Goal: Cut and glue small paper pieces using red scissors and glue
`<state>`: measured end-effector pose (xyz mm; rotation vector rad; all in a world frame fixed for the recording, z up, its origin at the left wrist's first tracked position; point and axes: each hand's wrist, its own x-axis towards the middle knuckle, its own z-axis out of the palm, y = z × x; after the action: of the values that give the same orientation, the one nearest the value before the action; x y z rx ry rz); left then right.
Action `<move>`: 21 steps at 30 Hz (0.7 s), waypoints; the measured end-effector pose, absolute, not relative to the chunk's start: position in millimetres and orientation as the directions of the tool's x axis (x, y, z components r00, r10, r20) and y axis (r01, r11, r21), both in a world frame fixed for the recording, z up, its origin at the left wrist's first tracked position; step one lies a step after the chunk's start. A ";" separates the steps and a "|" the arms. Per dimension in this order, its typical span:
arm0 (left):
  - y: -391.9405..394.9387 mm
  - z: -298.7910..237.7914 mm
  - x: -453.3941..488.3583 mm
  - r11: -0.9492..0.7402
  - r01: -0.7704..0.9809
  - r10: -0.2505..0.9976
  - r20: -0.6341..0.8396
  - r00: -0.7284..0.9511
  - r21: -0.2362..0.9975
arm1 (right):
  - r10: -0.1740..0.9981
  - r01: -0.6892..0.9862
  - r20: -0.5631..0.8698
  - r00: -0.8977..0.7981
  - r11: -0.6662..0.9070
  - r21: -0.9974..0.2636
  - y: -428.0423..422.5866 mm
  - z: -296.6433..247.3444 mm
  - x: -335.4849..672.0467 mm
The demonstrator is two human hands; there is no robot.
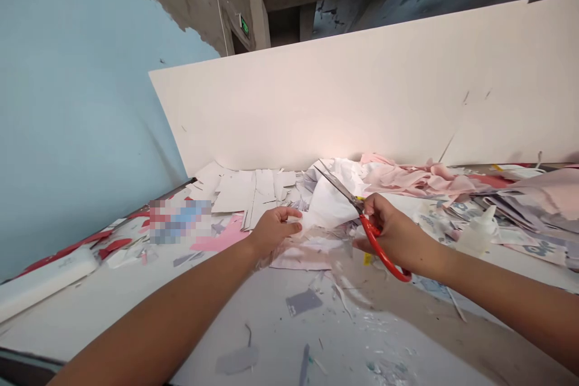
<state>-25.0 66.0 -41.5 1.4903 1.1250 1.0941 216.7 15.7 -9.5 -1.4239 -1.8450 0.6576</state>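
My right hand point(393, 232) grips a pair of scissors point(382, 247) by their red handles. Their metal blades point up and to the left, looking nearly closed, over a piece of white fabric point(332, 199). Thumb and fingers of my left hand point(277, 230) pinch the left edge of that white fabric. Under and in front of the hands lies a pale pink piece point(302, 258). A small grey scrap point(304, 302) rests on the table nearer to me.
Crumpled pink fabric point(407, 178) is heaped at the back right. A translucent squeeze bottle point(477, 232) stands beside my right forearm. White card pieces point(235, 192) and a bright pink sheet point(225, 234) lie at left. A white panel point(362, 96) rises behind the table.
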 end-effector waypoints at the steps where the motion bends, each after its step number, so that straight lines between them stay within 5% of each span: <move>1: 66.1 -42.1 -24.6 -0.143 0.160 0.979 0.116 0.170 0.977 | 0.969 0.632 0.201 -0.145 0.247 -0.735 14.0 -7.2 221.7; 9: 61.6 -31.4 -19.3 -0.149 0.157 0.984 0.131 0.117 0.976 | 0.984 0.813 0.177 -0.005 0.107 -0.573 3.5 1.2 284.4; 21: 57.7 -40.8 -9.0 -0.033 -0.006 0.992 0.034 0.121 0.999 | 0.966 0.773 0.247 0.073 0.101 -0.626 2.7 3.4 315.9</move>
<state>-9.0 57.7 -40.8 1.2856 1.1005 1.1456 315.9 2.7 3.4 -1.7111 -1.7387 0.3830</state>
